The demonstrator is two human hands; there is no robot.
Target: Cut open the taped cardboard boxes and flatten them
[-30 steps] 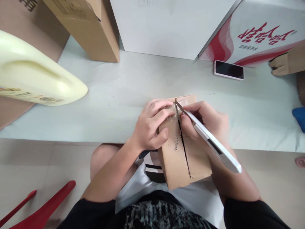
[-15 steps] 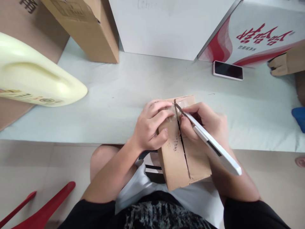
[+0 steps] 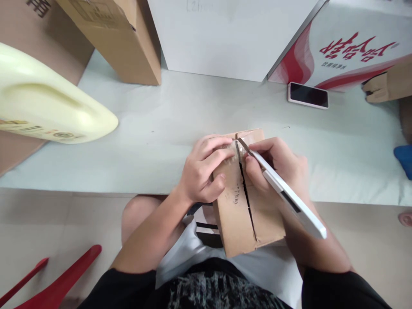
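A small cardboard box (image 3: pixel 236 223) rests at the edge of the cloth-covered surface, over my lap. A dark slit runs along its top, with clear tape near the far end. My left hand (image 3: pixel 207 169) lies over the box's left side, fingers bent and gripping it. In my right hand (image 3: pixel 273 165) is a white utility knife (image 3: pixel 289 197), its blade pointing to the far end of the slit, by the tape. The blade tip is close to my left fingertips.
Behind stand a tall cardboard box (image 3: pixel 138 56), a white box (image 3: pixel 215 38) and a red-and-white carton (image 3: pixel 354 47). A phone (image 3: pixel 308 95) lies before the carton. A pale yellow bottle (image 3: pixel 48 98) is at left, a blue object (image 3: pixel 404 159) at right.
The knife blade has shifted very slightly to the right with my right hand. My left hand and the box have hardly moved.
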